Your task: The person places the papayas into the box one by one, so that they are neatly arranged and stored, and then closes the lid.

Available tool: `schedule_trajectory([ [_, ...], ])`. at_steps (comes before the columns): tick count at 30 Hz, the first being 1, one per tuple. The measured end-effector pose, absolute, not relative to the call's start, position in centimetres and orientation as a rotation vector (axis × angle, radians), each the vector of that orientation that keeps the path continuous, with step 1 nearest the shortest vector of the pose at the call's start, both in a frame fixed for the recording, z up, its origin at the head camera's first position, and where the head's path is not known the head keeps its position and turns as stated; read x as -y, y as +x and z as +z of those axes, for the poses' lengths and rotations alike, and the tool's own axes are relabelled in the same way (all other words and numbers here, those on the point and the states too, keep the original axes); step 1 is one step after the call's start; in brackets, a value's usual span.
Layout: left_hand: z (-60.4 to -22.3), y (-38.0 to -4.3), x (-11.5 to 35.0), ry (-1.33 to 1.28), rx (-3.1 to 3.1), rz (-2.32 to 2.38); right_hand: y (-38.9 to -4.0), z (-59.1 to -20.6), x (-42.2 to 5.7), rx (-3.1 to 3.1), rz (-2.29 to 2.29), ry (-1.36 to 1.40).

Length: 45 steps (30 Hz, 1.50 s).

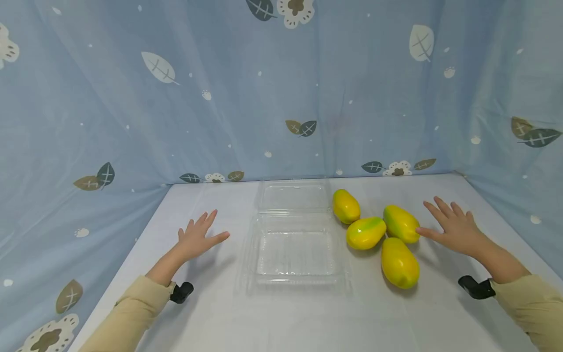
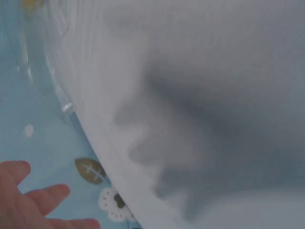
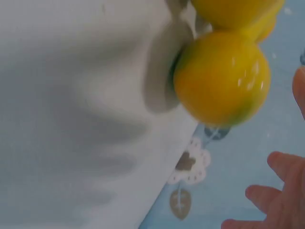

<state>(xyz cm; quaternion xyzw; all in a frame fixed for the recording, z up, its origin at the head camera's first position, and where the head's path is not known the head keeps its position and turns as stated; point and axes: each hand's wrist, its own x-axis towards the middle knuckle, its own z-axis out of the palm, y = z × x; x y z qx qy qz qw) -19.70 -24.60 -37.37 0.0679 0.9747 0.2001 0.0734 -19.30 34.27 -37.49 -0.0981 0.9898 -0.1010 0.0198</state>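
Note:
A clear plastic clamshell box (image 1: 295,279) stands with its lid (image 1: 293,196) folded back in the middle of the white table. Several glossy yellow fruits with green patches, shaped like mangoes or papayas, lie right of it: one at the back (image 1: 346,207), one beside the box (image 1: 366,233), one at the front (image 1: 400,264) and one nearest the right hand (image 1: 401,224). My left hand (image 1: 195,239) hovers left of the box, fingers spread, holding nothing. Fingers spread too, my right hand (image 1: 459,229) is above the table; its thumb overlaps the nearest fruit in the head view, but the right wrist view (image 3: 281,195) shows a gap.
A white cloth covers the table (image 1: 211,318). Behind it and at both sides hangs a blue curtain (image 1: 246,98) with leaf and flower prints. Black wrist-worn devices show at the left cuff (image 1: 182,292) and right cuff (image 1: 476,287).

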Motion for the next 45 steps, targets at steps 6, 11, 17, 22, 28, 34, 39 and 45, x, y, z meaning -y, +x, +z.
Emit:
schedule_trajectory([
  [6, -38.3, -17.7, 23.1, 0.356, -2.879, 0.769, -17.8, -38.1, -32.8, -3.176, -0.409, -0.389],
  [11, -39.3, -16.0, 21.8, 0.459, -2.811, 0.880, -16.3, -38.5, -31.5, -3.182, -0.523, -0.429],
  [17, -40.0, -15.0, 20.9, 0.504, -2.749, 0.965, -15.3, -38.8, -30.1, -3.155, -0.565, -0.392],
  [22, -40.2, -14.7, 20.3, 0.489, -2.713, 0.994, -14.7, -38.9, -29.4, -3.145, -0.643, -0.323],
  [28, -40.2, -14.4, 19.9, 0.471, -2.701, 0.993, -14.2, -39.1, -28.6, -3.106, -0.665, -0.250],
  [34, -40.5, -14.3, 20.0, 0.492, -2.708, 0.989, -13.8, -39.3, -28.3, -3.032, -0.698, -0.151],
  [39, -40.5, -14.3, 20.0, 0.539, -2.724, 0.990, -13.6, -39.1, -28.2, -2.932, -0.803, -0.101],
  [45, -40.3, -14.2, 19.8, 0.620, -2.745, 0.983, -13.4, -39.2, -28.0, -2.788, -0.930, -0.109],
])
